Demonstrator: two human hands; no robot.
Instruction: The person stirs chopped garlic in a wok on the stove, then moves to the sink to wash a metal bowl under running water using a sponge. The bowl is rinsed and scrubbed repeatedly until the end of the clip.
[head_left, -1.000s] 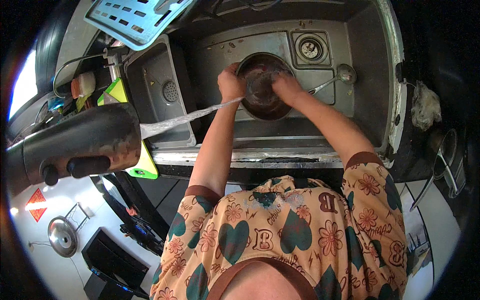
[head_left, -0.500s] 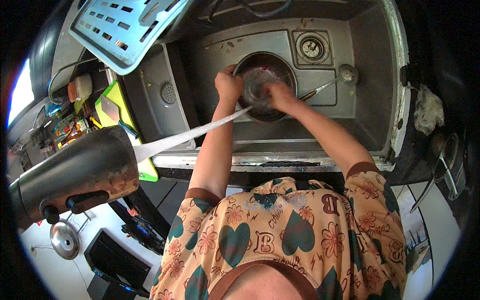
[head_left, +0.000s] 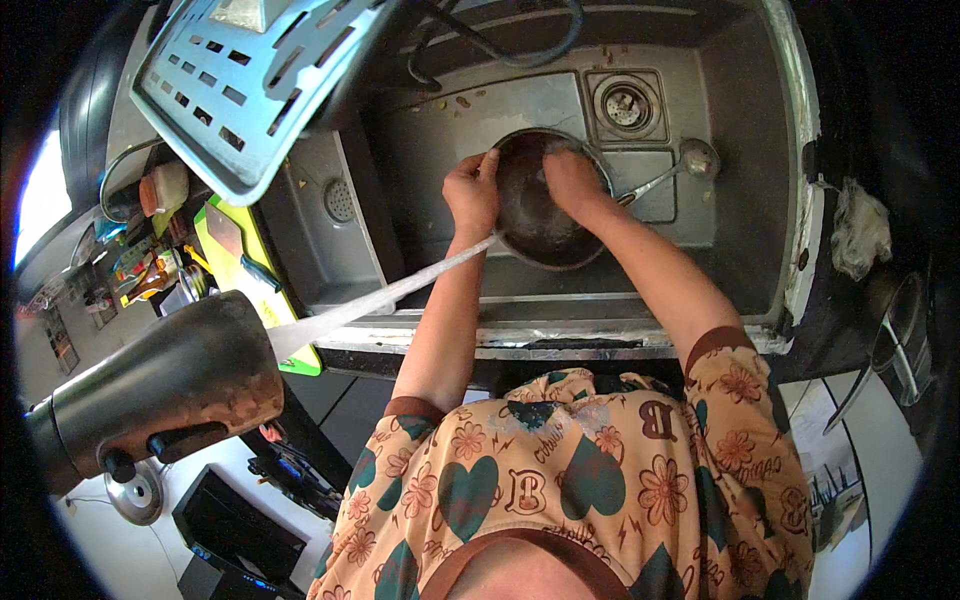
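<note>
Bowl (head_left: 535,228): dark brown inside, paler grey at the rim. Sink (head_left: 525,100): dull grey. Faucet head (head_left: 165,390): black, blotched coppery brown. Rack (head_left: 255,115): light blue. Cutting board (head_left: 252,222): bright yellow-green. Shirt (head_left: 545,470): tan, printed with dark green hearts and reddish-brown flowers; collar (head_left: 518,538) and cuffs (head_left: 414,408) plain brown.
</note>
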